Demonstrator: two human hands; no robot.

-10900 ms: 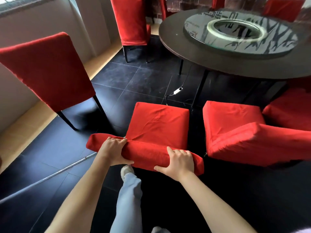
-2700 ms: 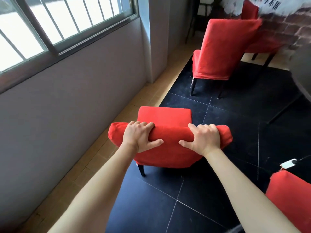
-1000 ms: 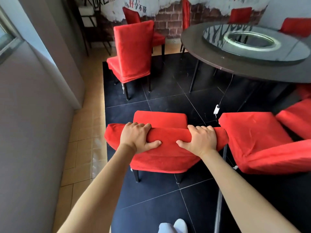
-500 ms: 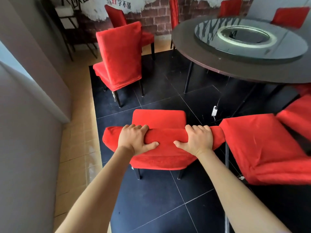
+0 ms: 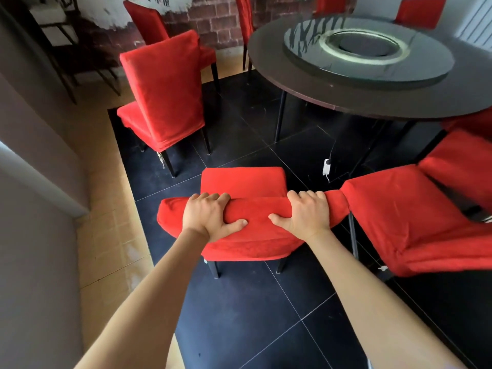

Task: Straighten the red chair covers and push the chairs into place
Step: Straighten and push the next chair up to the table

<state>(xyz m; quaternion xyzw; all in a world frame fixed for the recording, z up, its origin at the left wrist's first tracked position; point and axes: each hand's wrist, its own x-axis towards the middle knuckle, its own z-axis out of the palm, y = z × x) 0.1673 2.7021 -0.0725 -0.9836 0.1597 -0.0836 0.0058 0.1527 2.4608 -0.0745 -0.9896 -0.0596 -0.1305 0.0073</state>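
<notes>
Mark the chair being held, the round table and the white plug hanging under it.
held chair (image 5: 242, 179): head view, on its seat cushion.
round table (image 5: 332, 97): head view, on the dark rim nearest the camera.
white plug (image 5: 326, 166): head view, on its body.

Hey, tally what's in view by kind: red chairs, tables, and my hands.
Red chairs: 8 clear; the red patch at the right edge may be another
Round table: 1
Hands: 2, left hand and right hand, both gripping the nearest chair
Total: 11
</notes>
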